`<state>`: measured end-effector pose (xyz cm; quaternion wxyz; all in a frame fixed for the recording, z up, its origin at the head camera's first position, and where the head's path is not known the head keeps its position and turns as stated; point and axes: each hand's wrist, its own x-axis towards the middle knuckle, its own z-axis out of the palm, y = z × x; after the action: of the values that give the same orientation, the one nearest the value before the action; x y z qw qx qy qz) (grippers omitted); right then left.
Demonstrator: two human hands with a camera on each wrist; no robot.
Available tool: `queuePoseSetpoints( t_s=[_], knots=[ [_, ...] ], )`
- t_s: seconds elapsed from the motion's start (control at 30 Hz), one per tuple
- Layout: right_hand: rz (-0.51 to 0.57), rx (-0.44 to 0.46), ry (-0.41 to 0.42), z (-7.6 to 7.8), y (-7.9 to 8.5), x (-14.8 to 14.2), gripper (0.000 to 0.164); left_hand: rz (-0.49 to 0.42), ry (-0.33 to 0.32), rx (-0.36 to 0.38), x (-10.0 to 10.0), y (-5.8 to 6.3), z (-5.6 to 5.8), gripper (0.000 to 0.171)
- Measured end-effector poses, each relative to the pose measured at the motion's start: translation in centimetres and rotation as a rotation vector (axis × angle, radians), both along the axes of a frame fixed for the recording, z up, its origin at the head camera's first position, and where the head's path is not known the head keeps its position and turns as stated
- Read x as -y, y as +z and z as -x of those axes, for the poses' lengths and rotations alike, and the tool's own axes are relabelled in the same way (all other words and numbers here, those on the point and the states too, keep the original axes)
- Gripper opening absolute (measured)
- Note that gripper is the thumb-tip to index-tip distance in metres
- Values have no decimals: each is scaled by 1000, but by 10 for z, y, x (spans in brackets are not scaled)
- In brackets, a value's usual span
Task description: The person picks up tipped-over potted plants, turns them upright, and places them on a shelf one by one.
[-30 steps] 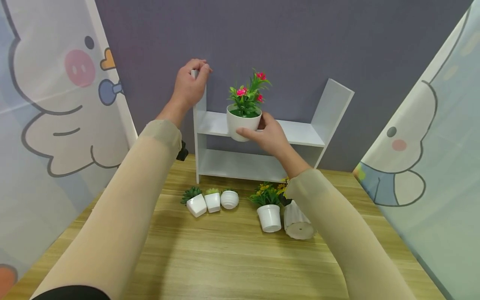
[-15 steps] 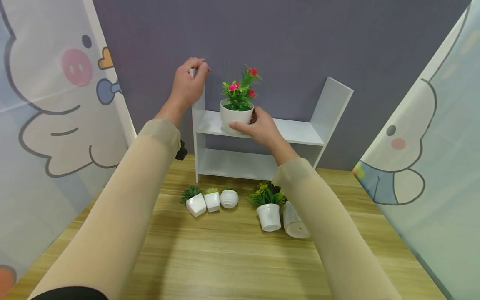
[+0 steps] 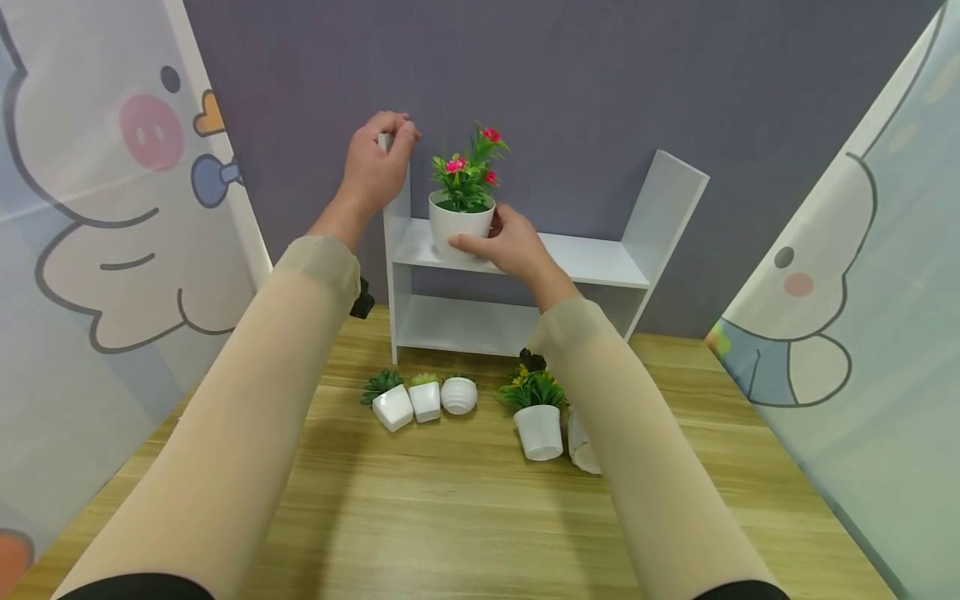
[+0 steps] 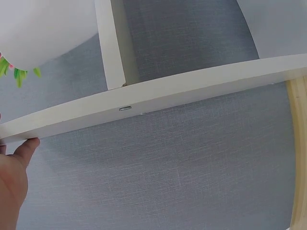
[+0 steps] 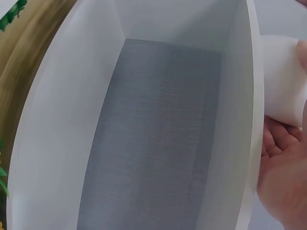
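Observation:
A white pot of artificial pink flowers [image 3: 459,218] is upright in my right hand [image 3: 519,247], thumb across its front and fingers behind its right side. It sits at the upper board of a white two-tier shelf [image 3: 592,260], toward the left end. My left hand [image 3: 375,171] grips the top of the shelf's left side panel. In the left wrist view, the thumb and a fingertip of that hand [image 4: 11,184] lie against the panel edge [image 4: 158,93]. The right wrist view shows the white pot [image 5: 283,81] beyond the upper board, partly cut off by the frame.
On the wooden table [image 3: 450,517], a succulent pot [image 3: 393,408], a second small pot [image 3: 426,402] and a round one [image 3: 459,396] lie tipped over. A yellow-flowered pot [image 3: 538,432] and a ribbed white pot [image 3: 581,446] lie right, the latter partly behind my sleeve. A grey wall [image 3: 562,75] stands behind.
My right hand has carried the pink-flower pot left and back, from in front of the upper board to over it. The left hand keeps its hold on the side panel.

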<state>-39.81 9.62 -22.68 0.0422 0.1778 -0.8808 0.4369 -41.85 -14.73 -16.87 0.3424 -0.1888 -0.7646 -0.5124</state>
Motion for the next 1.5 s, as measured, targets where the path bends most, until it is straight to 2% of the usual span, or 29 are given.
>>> queuePoseSetpoints(
  t_s=[0.23, 0.47, 0.7, 0.87, 1.17, 1.37, 1.5],
  knots=[
    [61, -19, 15, 4, -7, 3, 89, 1, -1, 36, -2, 2, -2, 31],
    [126, -19, 32, 2, -12, 7, 86, -10, -7, 33, 0, 3, -2, 32],
    [136, -24, 29, 2, -15, 13, 83, -12, 0, 40, 7, 2, -3, 34],
    [145, -3, 8, 0, -14, 16, 91, -16, -3, 26, 9, 1, -3, 34],
    [131, 3, -15, 0, -15, 15, 91, -10, -9, 42, 7, 1, -4, 32],
    [117, 0, -17, 0, -16, 14, 88, 5, 4, 31, 5, 0, -5, 32],
    [131, 7, -11, 0, -15, 11, 92, 3, -1, 21, 4, 0, -5, 32]
  ],
)
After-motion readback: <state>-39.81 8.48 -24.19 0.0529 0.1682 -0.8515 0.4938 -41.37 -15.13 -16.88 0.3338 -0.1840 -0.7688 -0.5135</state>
